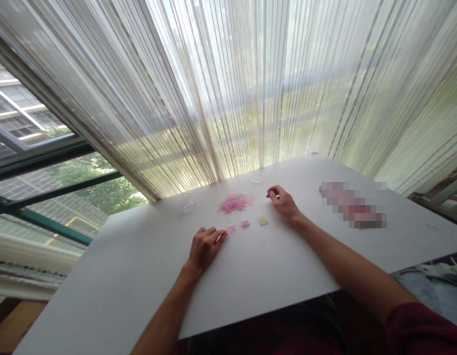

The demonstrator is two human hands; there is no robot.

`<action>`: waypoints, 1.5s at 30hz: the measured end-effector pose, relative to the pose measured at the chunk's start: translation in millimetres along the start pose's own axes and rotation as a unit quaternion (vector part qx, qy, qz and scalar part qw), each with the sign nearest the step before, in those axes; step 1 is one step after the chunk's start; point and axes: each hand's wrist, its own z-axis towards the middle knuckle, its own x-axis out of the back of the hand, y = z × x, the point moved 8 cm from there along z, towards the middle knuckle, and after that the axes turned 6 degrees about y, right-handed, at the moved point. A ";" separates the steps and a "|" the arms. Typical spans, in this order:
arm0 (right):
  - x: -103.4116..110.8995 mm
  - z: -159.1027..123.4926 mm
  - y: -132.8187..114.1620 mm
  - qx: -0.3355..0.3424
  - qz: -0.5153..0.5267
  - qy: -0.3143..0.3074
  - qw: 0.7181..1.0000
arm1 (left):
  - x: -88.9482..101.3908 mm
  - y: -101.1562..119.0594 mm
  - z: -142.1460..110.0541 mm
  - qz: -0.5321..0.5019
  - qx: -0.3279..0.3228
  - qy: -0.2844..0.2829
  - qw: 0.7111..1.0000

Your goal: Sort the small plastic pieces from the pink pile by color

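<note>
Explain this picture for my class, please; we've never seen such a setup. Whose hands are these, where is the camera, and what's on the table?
There is no machine here: a person works with two bare hands. The one camera is worn on the head, looking forward and down, so the forearms come in from the bottom.

On the white table lies a loose, mostly pink pile. Nearer the person are three small groups: pink, purple and pale yellow. A curtain hangs behind.

The left hand has its fingertips right by the pink group. The right hand is to the right of the pile, fingers curled. Whether either holds a piece is too small to tell.
</note>
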 end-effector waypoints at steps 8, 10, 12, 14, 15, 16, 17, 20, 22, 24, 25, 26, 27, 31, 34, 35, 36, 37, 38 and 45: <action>0.3 0.1 -0.4 0.003 -0.009 -0.002 1.000 | -2.7 -1.7 -1.2 -0.001 0.010 -0.009 1.000; 0.0 0.0 -0.8 0.008 -0.009 -0.001 1.000 | -4.0 -2.0 -1.6 0.002 0.013 -0.016 1.000; -0.3 0.0 -0.9 0.012 -0.010 -0.001 1.000 | -5.3 -2.6 -1.8 0.007 0.018 -0.023 1.000; -0.6 0.2 -0.7 0.016 -0.012 -0.001 1.000 | -6.2 -3.1 -1.9 0.011 0.021 -0.029 0.999; -0.6 0.3 -0.6 0.018 -0.013 -0.001 1.000 | -6.4 -3.3 -1.9 0.012 0.022 -0.032 0.999; -0.7 0.5 -0.6 0.021 -0.014 -0.002 1.000 | -6.5 -3.4 -2.0 0.011 0.022 -0.033 0.999; -0.7 0.5 -1.1 0.025 -0.014 -0.003 1.000 | -6.3 -3.5 -2.0 0.008 0.022 -0.033 0.999; -0.4 -0.5 -6.6 0.050 -0.013 -0.007 0.999 | -5.6 -3.4 -2.1 -0.001 0.022 -0.031 0.999; -0.1 -2.8 -13.3 0.073 -0.010 -0.009 0.997 | -5.6 -2.5 -1.9 -0.006 0.021 -0.029 0.999; -1.7 -6.6 -21.0 0.099 -0.006 -0.020 0.995 | -5.8 -0.9 -0.7 0.001 0.019 -0.025 1.000; -3.4 -8.9 -24.6 0.110 -0.006 -0.029 0.993 | -5.9 0.0 0.4 0.009 0.018 -0.021 1.000; -5.6 -11.3 -27.7 0.121 -0.005 -0.040 0.992 | -6.1 0.9 1.8 0.020 0.018 -0.019 0.999; -7.9 -13.6 -30.3 0.130 -0.004 -0.051 0.990 | -6.7 1.7 3.6 0.031 0.019 -0.018 0.999; -14.7 -19.9 -34.2 0.147 0.000 -0.073 0.986 | -11.2 4.3 12.1 0.049 0.021 -0.029 0.998; -16.5 -20.9 -33.7 0.150 0.001 -0.074 0.986 | -13.4 5.9 15.9 0.037 0.018 -0.031 0.999; -16.6 -20.7 -33.5 0.150 0.000 -0.072 0.986 | -13.5 6.0 16.1 0.037 0.017 -0.028 0.999; -16.5 -20.5 -33.3 0.151 -0.002 -0.070 0.986 | -13.4 5.9 15.8 0.040 0.017 -0.025 0.999; -16.3 -20.2 -33.3 0.151 -0.004 -0.068 0.986 | -13.3 5.5 15.3 0.044 0.017 -0.023 0.999; -16.0 -20.0 -33.3 0.151 -0.005 -0.066 0.986 | -12.9 5.2 14.8 0.046 0.018 -0.020 0.999; -15.9 -25.2 -40.7 0.160 0.006 -0.071 0.985 | -1.2 5.0 32.5 -0.004 0.054 -0.005 0.999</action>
